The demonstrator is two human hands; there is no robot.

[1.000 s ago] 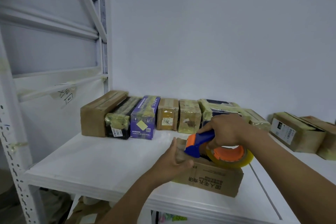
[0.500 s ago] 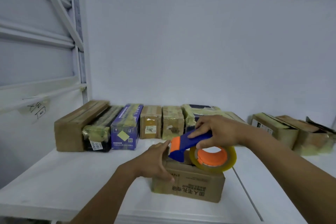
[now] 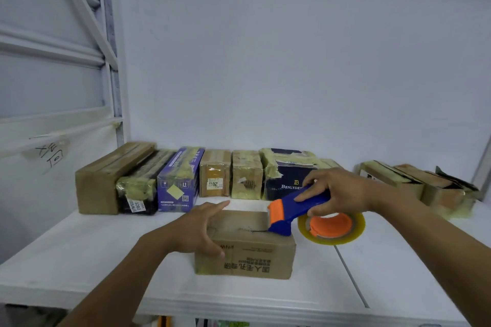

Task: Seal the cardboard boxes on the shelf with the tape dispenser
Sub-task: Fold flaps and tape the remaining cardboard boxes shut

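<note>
Head view: the right hand [image 3: 337,194] grips the tape dispenser [image 3: 291,211], its cutter end on the front cardboard box [image 3: 247,249] mid-shelf [image 3: 79,260]. The left hand [image 3: 196,231], fingers straight, steadies the box. The back-row boxes [image 3: 241,175] look taped (the far-right boxes [image 3: 398,180] seemingly not).

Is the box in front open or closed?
Closed: the front box has its top flaps lying flat, with the tape dispenser set on them.

Storeroom or packing area: white metal shelf [image 3: 79,260] held a row of taped, labelled cardboard parcels [image 3: 215,176] against a bare white wall [image 3: 292,61].
</note>
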